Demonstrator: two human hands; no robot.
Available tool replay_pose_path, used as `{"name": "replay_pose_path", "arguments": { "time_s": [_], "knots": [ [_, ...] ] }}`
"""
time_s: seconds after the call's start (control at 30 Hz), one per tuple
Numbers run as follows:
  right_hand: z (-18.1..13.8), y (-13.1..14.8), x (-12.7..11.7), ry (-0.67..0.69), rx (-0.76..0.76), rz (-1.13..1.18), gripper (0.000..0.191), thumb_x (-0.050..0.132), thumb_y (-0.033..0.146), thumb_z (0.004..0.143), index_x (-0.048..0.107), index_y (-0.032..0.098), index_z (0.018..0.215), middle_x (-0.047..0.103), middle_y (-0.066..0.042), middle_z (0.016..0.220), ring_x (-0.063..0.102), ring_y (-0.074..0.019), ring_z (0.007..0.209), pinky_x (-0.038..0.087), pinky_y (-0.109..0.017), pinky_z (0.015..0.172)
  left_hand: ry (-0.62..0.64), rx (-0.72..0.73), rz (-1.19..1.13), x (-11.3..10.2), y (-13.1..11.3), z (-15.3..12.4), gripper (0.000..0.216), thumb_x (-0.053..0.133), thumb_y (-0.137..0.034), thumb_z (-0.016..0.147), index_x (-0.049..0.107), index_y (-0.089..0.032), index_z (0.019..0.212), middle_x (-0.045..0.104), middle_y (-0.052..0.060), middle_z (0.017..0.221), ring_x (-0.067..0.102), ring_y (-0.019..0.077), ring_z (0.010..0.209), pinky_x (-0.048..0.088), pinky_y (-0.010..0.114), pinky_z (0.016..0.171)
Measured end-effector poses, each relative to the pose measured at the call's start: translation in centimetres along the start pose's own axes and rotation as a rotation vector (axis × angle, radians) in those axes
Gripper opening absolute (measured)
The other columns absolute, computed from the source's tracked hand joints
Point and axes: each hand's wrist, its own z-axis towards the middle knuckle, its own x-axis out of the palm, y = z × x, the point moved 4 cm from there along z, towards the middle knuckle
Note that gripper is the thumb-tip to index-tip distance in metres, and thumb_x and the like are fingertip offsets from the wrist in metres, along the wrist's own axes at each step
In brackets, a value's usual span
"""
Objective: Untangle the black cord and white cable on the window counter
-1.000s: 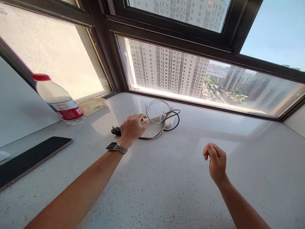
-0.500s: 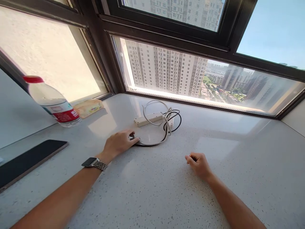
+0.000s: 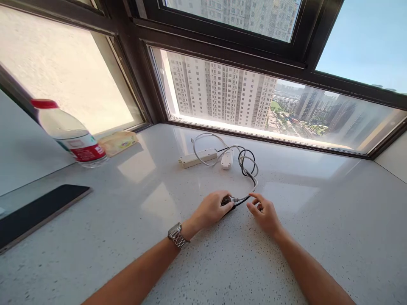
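Observation:
My left hand [image 3: 212, 209], with a metal watch on its wrist, grips a dark plug [image 3: 227, 201] at the end of the cables, low over the speckled white counter [image 3: 203, 262]. My right hand [image 3: 263, 212] sits just right of it, thumb and forefinger apart, touching the cable beside the plug. Grey and black cables [image 3: 246, 167] run from the plug in loops back to a white power strip [image 3: 197, 158] and a small white adapter [image 3: 227, 159] near the window.
A water bottle with a red cap [image 3: 68, 133] and a yellow packet [image 3: 119, 142] stand at the back left. A dark tablet [image 3: 38, 212] lies at the left edge. Dark window frames [image 3: 222, 51] bound the counter behind.
My left hand has dragged the plug and cable end right and toward me, stretching the loops out from the strip. My right hand has opened and moved up to the cable.

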Motion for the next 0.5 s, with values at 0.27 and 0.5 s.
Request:
{"name": "replay_pose_path", "arguments": {
  "time_s": [0.27, 0.5],
  "knots": [
    [0.0, 0.8, -0.6, 0.063, 0.125, -0.499, 0.044, 0.04, 0.05, 0.092, 0.071, 0.02, 0.082, 0.064, -0.003, 0.066, 0.053, -0.0148, 0.06, 0.022, -0.024, 0.051, 0.481, -0.032, -0.479, 3.6, -2.8, 0.6, 0.048, 0.051, -0.058, 0.076, 0.067, -0.013, 0.083, 0.061, 0.005, 0.07, 0.053, 0.0145, 0.058, 0.042, 0.022, 0.047],
    [-0.3, 1.1, -0.7, 0.036, 0.187, -0.595, 0.025, 0.052, 0.031, 0.082, 0.061, 0.019, 0.061, 0.062, -0.001, 0.063, 0.045, -0.0117, 0.056, 0.019, -0.023, 0.05, -0.065, -0.311, -0.682, 1.5, 1.1, 6.5, 0.051, 0.066, -0.047, 0.071, 0.062, -0.013, 0.109, 0.064, 0.013, 0.106, 0.062, 0.0146, 0.066, 0.042, 0.017, 0.041]
  ]
}}
